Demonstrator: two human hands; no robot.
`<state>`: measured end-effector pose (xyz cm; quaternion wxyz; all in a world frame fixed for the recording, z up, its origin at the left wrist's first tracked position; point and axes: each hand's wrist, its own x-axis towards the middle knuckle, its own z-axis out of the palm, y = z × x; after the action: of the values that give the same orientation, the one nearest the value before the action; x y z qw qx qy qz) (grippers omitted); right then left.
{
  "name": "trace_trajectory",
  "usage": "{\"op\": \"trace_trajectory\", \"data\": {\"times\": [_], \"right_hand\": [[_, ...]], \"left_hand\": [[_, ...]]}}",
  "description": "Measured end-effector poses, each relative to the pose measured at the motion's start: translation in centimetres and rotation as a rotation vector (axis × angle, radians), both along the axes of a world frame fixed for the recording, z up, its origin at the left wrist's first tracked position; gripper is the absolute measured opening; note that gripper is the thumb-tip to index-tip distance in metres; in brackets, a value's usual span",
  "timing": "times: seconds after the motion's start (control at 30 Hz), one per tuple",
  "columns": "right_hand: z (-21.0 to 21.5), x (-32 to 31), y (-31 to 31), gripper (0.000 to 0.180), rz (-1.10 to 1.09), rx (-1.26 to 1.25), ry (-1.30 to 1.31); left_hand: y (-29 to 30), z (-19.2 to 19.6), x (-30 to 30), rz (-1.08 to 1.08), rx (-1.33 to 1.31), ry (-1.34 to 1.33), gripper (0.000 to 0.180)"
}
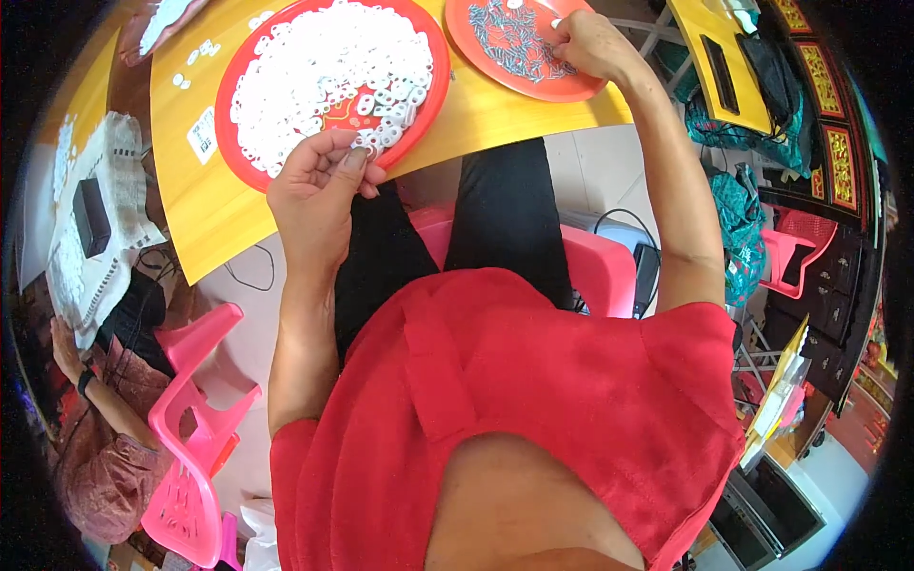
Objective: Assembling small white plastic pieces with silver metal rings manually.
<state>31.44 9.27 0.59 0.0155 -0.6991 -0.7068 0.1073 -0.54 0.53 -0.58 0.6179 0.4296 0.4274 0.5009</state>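
Note:
My left hand is at the near rim of a red round tray, thumb and fingers pressed together. Whatever is between its fingertips is too small to make out. Heaped in the tray are many small white plastic pieces with holes, resembling cable clips; a patch of red tray bottom shows near my fingers. My right hand reaches over an orange-red plate of loose grey nails, its fingers pinched low. A small white bit shows at those fingertips; I cannot tell whether it is held.
Both dishes rest on a yellow table with a few scattered white pieces. A pink chair stands at left, near another person's arm. That side also has a cloth-covered surface with a dark box. Bags crowd the right.

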Motion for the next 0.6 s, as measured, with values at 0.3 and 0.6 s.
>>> {"op": "trace_trajectory", "data": {"times": [0.3, 0.6], "right_hand": [[3.4, -2.8, 0.2, 0.021, -0.057, -0.137, -0.166], [3.0, -0.3, -1.0, 0.019, -0.011, -0.094, 0.121]], "left_hand": [[0.2, 0.1, 0.3, -0.020, 0.017, -0.014, 0.015], [0.1, 0.2, 0.0, -0.024, -0.008, -0.004, 0.015]]}}
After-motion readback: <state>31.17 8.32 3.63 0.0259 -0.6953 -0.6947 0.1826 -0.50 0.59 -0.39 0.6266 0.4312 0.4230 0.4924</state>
